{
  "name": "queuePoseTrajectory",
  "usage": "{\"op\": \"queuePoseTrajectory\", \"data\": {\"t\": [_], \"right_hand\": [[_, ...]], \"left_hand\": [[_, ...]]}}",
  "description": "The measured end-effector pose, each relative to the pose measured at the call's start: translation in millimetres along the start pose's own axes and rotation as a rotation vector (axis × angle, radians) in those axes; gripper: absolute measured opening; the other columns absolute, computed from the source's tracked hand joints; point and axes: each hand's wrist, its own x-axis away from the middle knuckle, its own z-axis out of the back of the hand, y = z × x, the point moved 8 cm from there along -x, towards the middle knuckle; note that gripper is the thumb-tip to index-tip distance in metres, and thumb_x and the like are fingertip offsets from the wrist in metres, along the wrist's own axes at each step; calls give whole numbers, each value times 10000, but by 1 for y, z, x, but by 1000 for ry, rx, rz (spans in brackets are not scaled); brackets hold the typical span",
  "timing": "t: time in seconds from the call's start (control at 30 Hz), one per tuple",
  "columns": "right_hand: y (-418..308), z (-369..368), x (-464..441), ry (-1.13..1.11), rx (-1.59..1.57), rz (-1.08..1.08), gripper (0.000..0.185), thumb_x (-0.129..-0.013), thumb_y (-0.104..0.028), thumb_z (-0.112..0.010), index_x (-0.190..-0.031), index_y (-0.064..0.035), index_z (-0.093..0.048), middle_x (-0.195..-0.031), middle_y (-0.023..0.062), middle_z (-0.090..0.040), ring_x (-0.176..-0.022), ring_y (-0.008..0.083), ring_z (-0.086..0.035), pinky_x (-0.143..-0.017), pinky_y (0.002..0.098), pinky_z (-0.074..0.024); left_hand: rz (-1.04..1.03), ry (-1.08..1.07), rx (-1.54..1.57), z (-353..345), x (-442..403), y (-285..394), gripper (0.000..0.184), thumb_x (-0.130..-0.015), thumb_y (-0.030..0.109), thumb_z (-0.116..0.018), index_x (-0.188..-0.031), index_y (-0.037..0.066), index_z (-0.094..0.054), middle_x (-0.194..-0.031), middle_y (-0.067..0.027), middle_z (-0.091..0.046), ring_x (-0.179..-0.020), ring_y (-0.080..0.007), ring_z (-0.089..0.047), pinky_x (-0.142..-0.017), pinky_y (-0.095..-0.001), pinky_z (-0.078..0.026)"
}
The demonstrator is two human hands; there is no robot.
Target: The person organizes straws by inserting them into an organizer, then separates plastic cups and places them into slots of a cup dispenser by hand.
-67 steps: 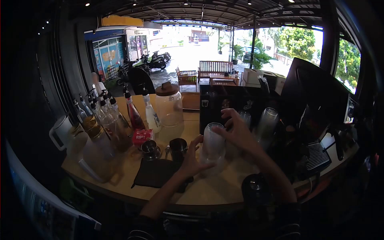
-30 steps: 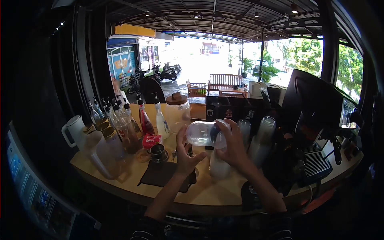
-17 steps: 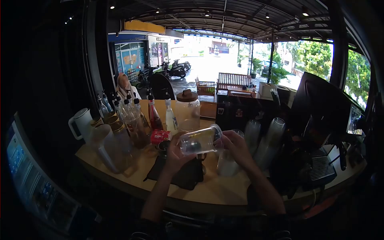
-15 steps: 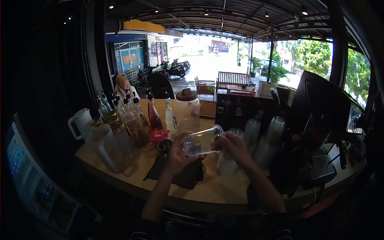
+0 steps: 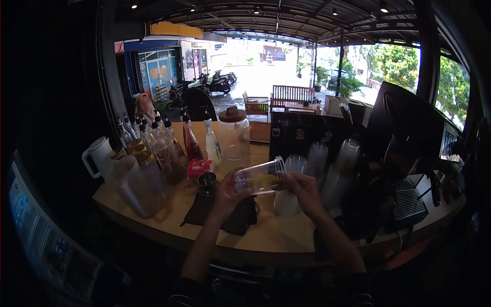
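Observation:
A clear plastic cup [image 5: 260,176] with a yellowish print on its side lies tilted sideways in the air between my hands, above the counter. My left hand [image 5: 228,197] is closed around its base end. At the rim end, my right hand [image 5: 303,192] grips the cup with fingers at the edge. Below my left wrist a dark cloth [image 5: 240,217] is spread on the counter. A metal jigger [image 5: 207,182] stands just left of my left hand, beside a red packet [image 5: 199,168]. Stacked clear cups [image 5: 289,202] stand behind my right hand.
Several pump bottles [image 5: 190,143] stand on the counter [image 5: 286,240] at the left, near a white jug [image 5: 98,156] and a clear pitcher [image 5: 135,189]. A lidded jar [image 5: 234,138] is behind the cup. More cup stacks [image 5: 341,169] and dark equipment [image 5: 409,202] occupy the right.
The cup has turned, so its yellowish print shows more clearly. My right hand has shifted slightly lower on the rim. The whole view has moved a little.

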Motion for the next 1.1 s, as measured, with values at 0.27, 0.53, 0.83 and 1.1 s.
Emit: {"op": "queuePoseTrajectory", "data": {"t": [0.27,0.53,0.83,1.1], "right_hand": [[-2,5,11,31,-29,2,331,-938,-218,-469,-1096,55,-568,-978,148,-633,-892,229,-633,-818,326,-502],[19,-10,12,-25,-154,18,307,-932,-229,-483,-1074,33,-560,-1036,131,-615,-945,224,-619,-855,337,-485],[-37,11,1,147,605,266,561,-723,-114,-726,-1204,-39,-445,-1112,125,-471,-808,144,-541,-654,278,-501],[-74,-23,-12,61,1032,485,665,-700,-308,-716,-1268,-134,-417,-1238,129,-419,-1076,316,-524,-789,390,-490]], "left_hand": [[-42,-20,24,-6,-3,-10,628,-750,47,-692,-1286,-2,-368,-1178,-99,-492,-1095,-186,-499,-920,-325,-456],[13,172,44,-6,-8,-29,502,-773,136,-695,-1179,-1,-434,-1085,-62,-542,-917,-129,-572,-756,-283,-516],[-392,263,-261,-17,-23,52,610,-654,76,-760,-1161,21,-426,-1155,-140,-472,-1123,-218,-463,-988,-354,-366],[-650,32,-905,-70,-38,60,762,-584,185,-782,-1236,72,-405,-1203,-123,-467,-1161,-305,-447,-992,-421,-362]]}}
